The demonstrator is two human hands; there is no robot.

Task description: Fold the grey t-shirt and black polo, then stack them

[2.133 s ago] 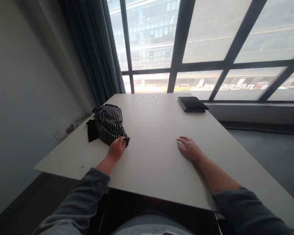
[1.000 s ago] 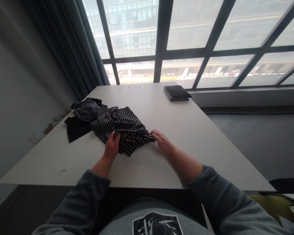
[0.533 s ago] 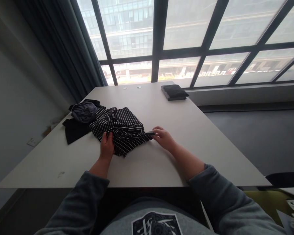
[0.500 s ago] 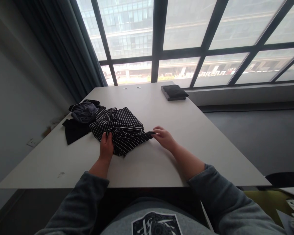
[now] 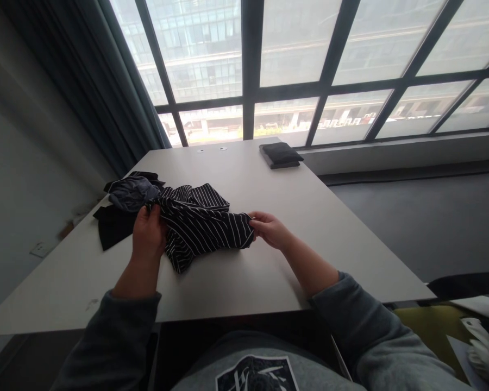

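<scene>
A black garment with white stripes point(image 5: 207, 231) is stretched between my hands over the white table point(image 5: 244, 282). Its exact kind is hard to tell amid the folds. My left hand point(image 5: 149, 231) grips its left part, fingers closed on the cloth. At its right end, my right hand point(image 5: 270, 228) pinches the edge between thumb and fingers. Part of the striped cloth rests on the tabletop behind the raised portion. Just beyond my left hand lies a crumpled grey-blue garment point(image 5: 132, 194), with black cloth point(image 5: 113, 224) under and beside it.
Folded dark clothes point(image 5: 281, 155) lie in a stack at the table's far right corner. Large windows point(image 5: 289, 49) rise behind the table, with a dark curtain point(image 5: 85, 70) on the left. An olive-green chair seat point(image 5: 427, 331) with white items stands at the lower right.
My left hand has moved left and farther from me, lifting the striped cloth. The garment is now spread wider between both hands. My right hand still grips its right end.
</scene>
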